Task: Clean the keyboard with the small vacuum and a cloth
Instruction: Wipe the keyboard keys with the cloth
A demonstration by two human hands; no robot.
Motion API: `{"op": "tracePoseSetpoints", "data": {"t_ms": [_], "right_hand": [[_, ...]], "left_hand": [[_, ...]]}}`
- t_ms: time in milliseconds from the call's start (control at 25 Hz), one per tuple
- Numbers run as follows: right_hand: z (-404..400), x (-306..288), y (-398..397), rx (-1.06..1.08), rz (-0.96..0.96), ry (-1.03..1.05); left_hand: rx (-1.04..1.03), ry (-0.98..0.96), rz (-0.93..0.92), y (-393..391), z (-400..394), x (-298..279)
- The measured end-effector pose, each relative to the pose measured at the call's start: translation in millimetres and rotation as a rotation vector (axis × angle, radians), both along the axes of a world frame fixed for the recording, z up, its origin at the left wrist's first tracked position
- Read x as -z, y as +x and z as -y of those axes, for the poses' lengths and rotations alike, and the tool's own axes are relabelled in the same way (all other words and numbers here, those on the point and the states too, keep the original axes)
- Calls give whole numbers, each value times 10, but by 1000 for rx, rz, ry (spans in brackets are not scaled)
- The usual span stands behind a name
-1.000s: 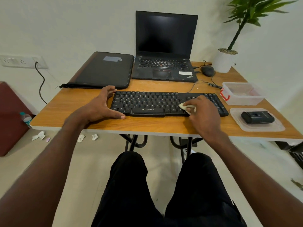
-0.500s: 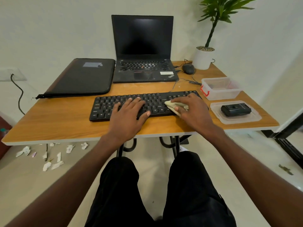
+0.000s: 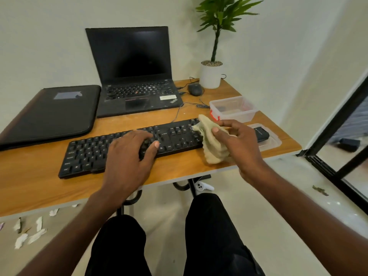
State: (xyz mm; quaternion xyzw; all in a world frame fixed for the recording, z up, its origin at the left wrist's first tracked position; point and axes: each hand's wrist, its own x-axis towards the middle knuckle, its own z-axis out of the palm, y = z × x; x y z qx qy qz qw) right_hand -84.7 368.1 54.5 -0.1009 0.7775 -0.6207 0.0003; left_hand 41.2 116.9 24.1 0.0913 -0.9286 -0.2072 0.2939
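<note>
Here the black keyboard [image 3: 127, 148] lies slightly askew along the near part of the wooden table [image 3: 39, 188], its left end nearer the front edge than its right. The left hand [image 3: 127, 162] rests palm down on the middle of the keys, fingers spread and fairly straight, thumb lying toward the right along the lower rows. The right hand [image 3: 237, 142] is raised just past the keyboard's right end, pinching a crumpled beige cloth [image 3: 211, 140] between thumb and fingers; the cloth hangs bunched, its top corner over the far right keys and its lower fold near the table edge, though whether it touches the wood cannot be told. To the right, partly hidden behind that hand, a small black device that may be the vacuum [image 3: 261, 134] lies in a shallow clear tray [image 3: 275, 143]. Just beyond it stands a clear plastic box [image 3: 235, 108] with a red clip at its left side. Farther back an open laptop [image 3: 135, 76] with a dark screen sits in the middle, a black zipped case [image 3: 49, 114] lies flat to its left, and a black mouse [image 3: 195, 89] sits to its right beside a white pot holding a green plant [image 3: 216, 36]. A thin cable runs from the keyboard's far edge toward the mouse. Scraps of white paper [image 3: 29, 234] lie on the floor at the near left, below the table edge.
</note>
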Motion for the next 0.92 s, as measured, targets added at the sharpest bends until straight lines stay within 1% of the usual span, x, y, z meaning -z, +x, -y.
{"op": "tracePoseSetpoints", "data": {"t_ms": [40, 80, 120, 200, 280, 320, 360, 440, 480, 560, 640, 760, 840, 920], "right_hand": [[19, 5, 38, -48, 159, -175], [37, 36, 62, -100, 272, -307], [47, 80, 92, -147, 340, -420], [47, 138, 165, -245, 416, -652], [25, 163, 208, -316, 469, -809], [23, 167, 212, -346, 466, -821], [28, 191, 202, -357, 446, -788], [48, 258, 184, -302, 376, -633], [60, 290, 185, -242, 326, -553], [68, 334, 185, -153, 245, -498], [49, 332, 169, -141, 195, -511], [7, 282, 161, -200, 95, -441], [2, 226, 191, -265, 19, -386], [7, 211, 207, -292, -61, -328]], "left_hand": [[63, 101, -35, -105, -151, -83], [131, 213, -52, -220, -308, -173], [198, 325, -48, -334, -447, -241], [313, 531, 12, -520, -672, -293], [362, 734, 81, -631, -810, -272], [356, 840, 101, -670, -837, -261], [341, 943, 105, -700, -848, -250], [311, 1118, 69, -731, -842, -261], [295, 1161, 51, -736, -835, -286], [280, 1155, 54, -739, -819, -340], [270, 1138, 82, -719, -813, -398], [275, 1028, 162, -723, -710, -485], [361, 947, 235, -724, -638, -541], [414, 898, 246, -720, -613, -582]]}}
